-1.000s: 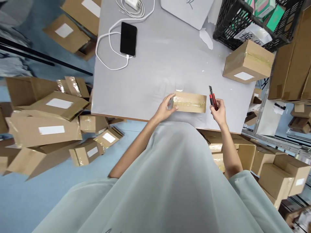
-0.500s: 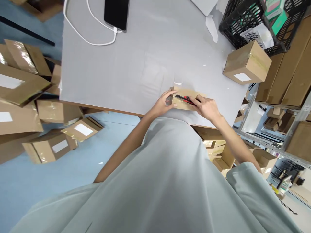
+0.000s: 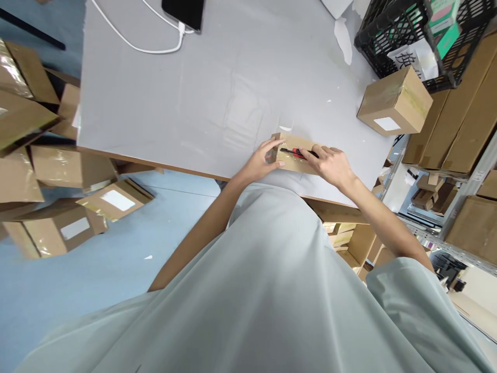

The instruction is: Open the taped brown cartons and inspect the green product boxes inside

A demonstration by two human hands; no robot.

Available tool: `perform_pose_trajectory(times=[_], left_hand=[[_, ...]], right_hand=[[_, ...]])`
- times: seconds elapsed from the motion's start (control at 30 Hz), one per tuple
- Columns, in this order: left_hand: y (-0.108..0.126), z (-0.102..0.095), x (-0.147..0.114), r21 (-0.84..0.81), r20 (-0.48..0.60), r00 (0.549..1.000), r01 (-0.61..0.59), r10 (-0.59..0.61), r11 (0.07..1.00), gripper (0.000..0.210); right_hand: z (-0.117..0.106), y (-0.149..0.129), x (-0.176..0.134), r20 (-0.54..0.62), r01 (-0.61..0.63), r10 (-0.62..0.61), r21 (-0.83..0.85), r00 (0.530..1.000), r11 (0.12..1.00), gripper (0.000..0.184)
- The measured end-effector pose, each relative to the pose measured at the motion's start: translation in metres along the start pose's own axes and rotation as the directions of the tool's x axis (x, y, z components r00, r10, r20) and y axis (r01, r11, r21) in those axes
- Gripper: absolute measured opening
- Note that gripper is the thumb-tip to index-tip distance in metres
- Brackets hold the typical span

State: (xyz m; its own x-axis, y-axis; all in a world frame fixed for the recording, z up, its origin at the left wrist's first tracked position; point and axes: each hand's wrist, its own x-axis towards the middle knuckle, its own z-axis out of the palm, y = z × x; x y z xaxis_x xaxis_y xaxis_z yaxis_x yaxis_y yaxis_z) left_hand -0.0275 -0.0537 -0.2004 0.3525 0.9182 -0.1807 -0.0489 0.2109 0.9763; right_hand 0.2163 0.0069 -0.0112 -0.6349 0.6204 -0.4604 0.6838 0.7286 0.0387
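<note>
A small cardboard box [image 3: 298, 165] with clear tape lies at the near edge of the table, close to my body. My left hand [image 3: 261, 160] grips its left end, thumb on the near side and fingers on the far side. Over the top of the box, my right hand [image 3: 330, 165] is closed on a red and black box cutter [image 3: 296, 152]. The cutter's tip points left toward my left hand and lies over the taped top. My right fingers cover the rear of its handle.
On the grey table [image 3: 163, 109] lie a phone [image 3: 185, 12] with a white cable [image 3: 159, 51]. A closed carton [image 3: 396, 101] and a black crate [image 3: 392, 39] stand at the right. Cardboard boxes [image 3: 58, 168] pile up left; a metal shelf [image 3: 462, 207] stands right.
The box cutter has turned in my right hand, so it looks narrower and lies flatter along the box. My left hand stays on the box end. The whole view has shifted slightly.
</note>
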Motion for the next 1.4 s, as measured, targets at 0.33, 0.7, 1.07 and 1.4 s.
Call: perform_pose_trajectory(times=[0.33,0.7,1.07,1.4], left_hand=[[0.0,0.0,0.002,-0.004,-0.002,1.0,0.005,-0.005,1.0,0.085],[-0.007,0.0,0.002,0.024,-0.003,1.0,-0.018,0.018,1.0,0.088],[0.013,-0.005,-0.001,0.208,-0.021,1.0,0.011,-0.007,0.978,0.081],[0.008,-0.008,-0.001,0.201,-0.035,0.999,0.043,-0.037,0.979,0.085]], right_hand=[[-0.005,-0.006,0.0,-0.04,0.064,-0.068,-0.099,0.997,0.993,0.053],[-0.03,-0.039,0.019,0.037,0.067,-0.063,-0.138,0.997,0.988,0.049],[-0.033,-0.019,0.01,0.159,0.107,-0.087,-0.123,0.983,0.987,0.05],[-0.006,0.034,-0.062,0.238,-0.001,0.052,-0.208,0.97,0.978,0.056]])
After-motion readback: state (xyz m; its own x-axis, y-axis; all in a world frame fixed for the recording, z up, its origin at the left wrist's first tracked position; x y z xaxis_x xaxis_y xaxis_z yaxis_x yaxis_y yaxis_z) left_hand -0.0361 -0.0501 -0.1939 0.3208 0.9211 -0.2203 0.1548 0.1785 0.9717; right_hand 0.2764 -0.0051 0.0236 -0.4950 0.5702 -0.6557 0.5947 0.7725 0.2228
